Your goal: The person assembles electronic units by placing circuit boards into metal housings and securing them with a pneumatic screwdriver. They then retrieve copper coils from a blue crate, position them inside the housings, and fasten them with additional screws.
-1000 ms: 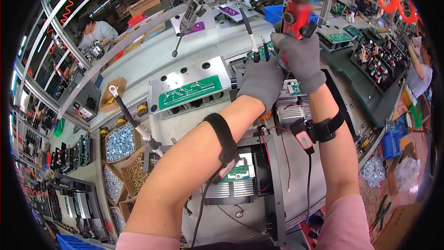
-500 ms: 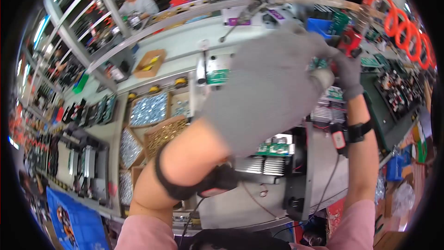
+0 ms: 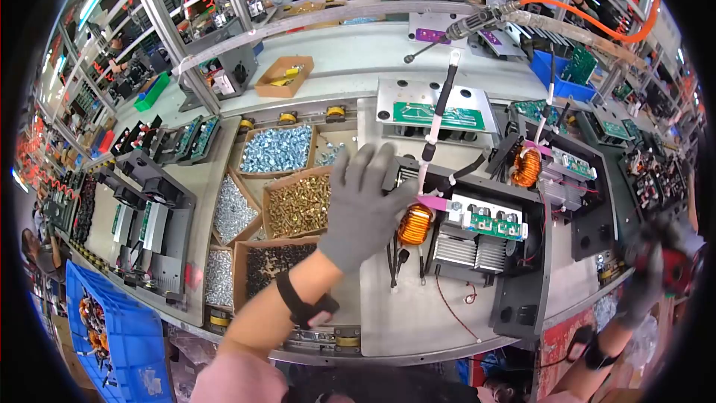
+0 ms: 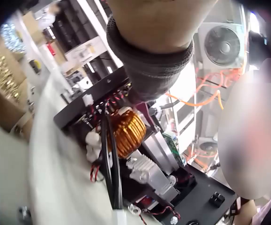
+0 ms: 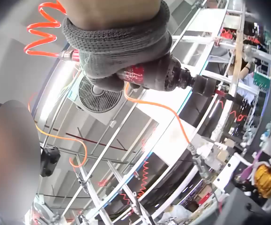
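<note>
In a grey glove, the left hand reaches with spread fingers over the left edge of a black unit, beside its copper coil and a pink piece. The left wrist view shows the coil below that hand's cuff. At the far right of the head view the right hand, also gloved, is blurred and holds a red power tool. From the right wrist the hand appears curled round the tool. Whether the left fingertips touch anything cannot be told.
Boxes of silver screws, brass screws and black screws lie left of the unit. A second black unit with a coil stands to the right. A hanging screwdriver and a metal rail cross above; a blue crate stands lower left.
The view has turned left. The left hand has come away from the far unit to the nearer one. The red tool has moved with the right hand from the back right down to the far right.
</note>
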